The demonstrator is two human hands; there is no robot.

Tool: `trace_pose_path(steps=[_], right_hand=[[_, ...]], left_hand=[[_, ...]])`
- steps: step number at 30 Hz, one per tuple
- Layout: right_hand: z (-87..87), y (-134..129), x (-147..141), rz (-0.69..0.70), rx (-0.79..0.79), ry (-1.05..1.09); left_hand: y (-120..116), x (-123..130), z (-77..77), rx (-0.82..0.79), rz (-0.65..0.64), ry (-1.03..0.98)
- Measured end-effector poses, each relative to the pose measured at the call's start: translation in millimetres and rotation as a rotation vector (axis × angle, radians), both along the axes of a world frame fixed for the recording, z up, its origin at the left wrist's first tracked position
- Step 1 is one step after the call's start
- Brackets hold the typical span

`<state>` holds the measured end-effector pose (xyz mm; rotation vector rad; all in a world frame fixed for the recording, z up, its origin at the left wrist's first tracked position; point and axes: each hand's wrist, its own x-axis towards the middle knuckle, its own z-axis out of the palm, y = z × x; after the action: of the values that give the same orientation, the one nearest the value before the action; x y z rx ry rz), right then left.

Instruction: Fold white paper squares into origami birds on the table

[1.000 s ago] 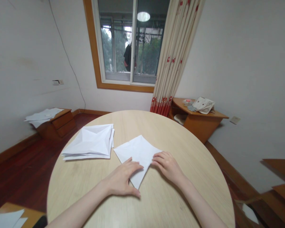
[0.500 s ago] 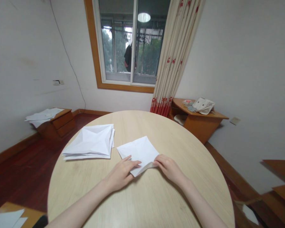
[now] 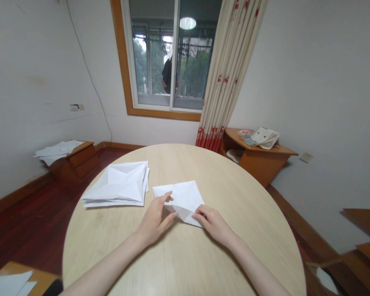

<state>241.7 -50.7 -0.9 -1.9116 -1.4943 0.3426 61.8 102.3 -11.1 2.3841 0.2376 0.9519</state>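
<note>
Closest to my viewpoint, I see two bare forearms reaching in over the pale round counter (image 3: pixel 234 193); at the lower left, loose white sheets (image 3: pixel 9 283) lie on a wooden surface. The right grip (image 3: pixel 214 222), a bare hand, is closed on the paper, thumb and fingertips pinching its near right side. The left grip (image 3: pixel 152 218) is spread loosely, fingers on top of the paper's left part and thumb apart from them by the near edge; I can't tell how firmly it presses. Between the two, on the counter, is the folded white paper (image 3: pixel 186 193), its near part bent up into a shaded flap and its far side lying fairly flat.

A bit farther off and to the left, just beside that paper, I have a stack of creased white papers (image 3: pixel 120 183), their edges slightly out of line. Beyond the counter, a low drawer unit (image 3: pixel 84 159) at left carries more papers (image 3: pixel 59 150), and a corner stand (image 3: pixel 260 162) at right bears a pale cloth bag (image 3: pixel 265 137). Farthest, a cream-and-red curtain (image 3: pixel 225 88) hangs beside the window (image 3: pixel 191 74).
</note>
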Motion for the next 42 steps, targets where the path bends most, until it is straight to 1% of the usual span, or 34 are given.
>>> trace_pose_path(steps=[6, 13, 19, 26, 30, 32, 36, 42], right_hand=[[-2.9, 4, -10, -0.017, 0.000, 0.115], [-9.2, 8, -17, -0.022, 0.029, 0.185], [-8.4, 8, -19, -0.009, 0.003, 0.237], [-5.1, 7, -22, 0.039, -0.005, 0.178], [-4.4, 7, -24, 0.086, 0.023, 0.126], [-5.7, 7, -24, 0.087, 0.021, 0.094], [-9.7, 8, -24, 0.034, 0.023, 0.023], [-13.4, 10, -25, -0.059, 0.029, 0.060]], left_hand=[[1, 1, 0.3, 0.069, 0.063, -0.057], [0, 2, -0.4, 0.077, -0.006, 0.078], [-1, 3, -1.1, 0.072, 0.007, 0.090], [0, 3, -4.1, -0.001, -0.038, 0.058], [1, 4, -6.8, 0.006, -0.047, 0.090], [1, 4, -7.5, 0.019, -0.039, 0.104], [-1, 5, -7.4, 0.030, 0.014, 0.138], [-6, 12, -9.9, 0.057, 0.084, 0.127]])
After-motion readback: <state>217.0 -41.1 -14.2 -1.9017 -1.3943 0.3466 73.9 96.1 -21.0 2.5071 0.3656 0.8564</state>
